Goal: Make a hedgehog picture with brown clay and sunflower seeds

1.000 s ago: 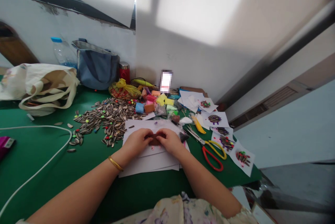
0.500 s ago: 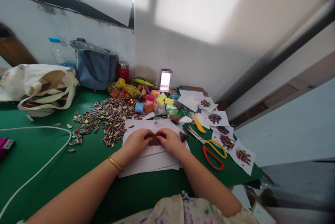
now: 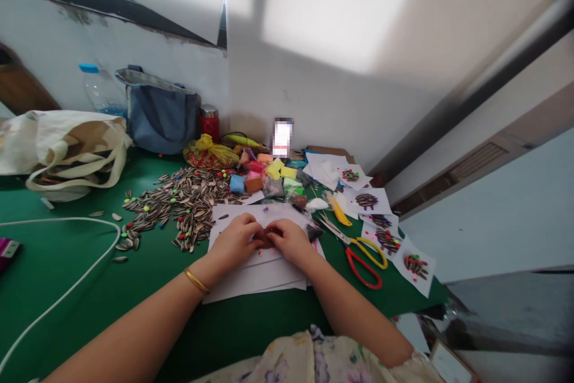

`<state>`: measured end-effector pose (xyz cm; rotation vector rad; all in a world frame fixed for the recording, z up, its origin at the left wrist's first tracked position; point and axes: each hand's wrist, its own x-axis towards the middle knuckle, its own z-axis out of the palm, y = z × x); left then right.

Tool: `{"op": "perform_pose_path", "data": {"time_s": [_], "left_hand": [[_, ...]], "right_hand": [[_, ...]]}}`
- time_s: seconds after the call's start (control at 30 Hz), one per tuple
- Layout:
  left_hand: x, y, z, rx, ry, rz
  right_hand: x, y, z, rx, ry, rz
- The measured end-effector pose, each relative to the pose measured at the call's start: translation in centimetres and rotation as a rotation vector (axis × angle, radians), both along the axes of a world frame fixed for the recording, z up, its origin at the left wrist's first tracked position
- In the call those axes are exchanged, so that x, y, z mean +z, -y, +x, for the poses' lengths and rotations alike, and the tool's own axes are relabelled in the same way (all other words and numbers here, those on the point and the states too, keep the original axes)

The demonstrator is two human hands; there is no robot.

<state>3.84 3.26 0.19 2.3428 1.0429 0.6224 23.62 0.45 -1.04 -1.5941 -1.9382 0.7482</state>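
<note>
The clay (image 3: 268,242) is a small, dark brown, matt lump, mostly covered by fingers; its outline is hidden. It sits between the two hands, over the white paper (image 3: 255,284) at the table's (image 3: 147,305) near side. The right hand (image 3: 290,244) pinches it with bent fingers and thumb; the left hand (image 3: 237,239) curls at its other side, its grip unclear. Which way the clay points, and its long axis, cannot be told.

Paper (image 3: 264,282), seeds (image 3: 195,195), scissors (image 3: 344,239) on green table (image 3: 146,275)
</note>
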Motion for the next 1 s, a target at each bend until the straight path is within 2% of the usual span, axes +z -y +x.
{"op": "perform_pose_path", "data": {"time_s": [0.07, 0.33, 0.67, 1.0], "left_hand": [[0.2, 0.2, 0.1, -0.032, -0.002, 0.011], [0.1, 0.5, 0.2, -0.013, -0.034, -0.027], [-0.4, 0.3, 0.2, -0.031, -0.036, -0.029], [-0.1, 0.3, 0.1, -0.067, -0.035, -0.043]], "right_hand": [[0.0, 0.0, 0.0, 0.011, 0.007, 0.001], [0.2, 0.0, 0.1, 0.058, 0.021, 0.021], [0.1, 0.4, 1.3, -0.035, -0.064, 0.035], [0.2, 4.1, 1.9, 0.144, 0.143, 0.226]]}}
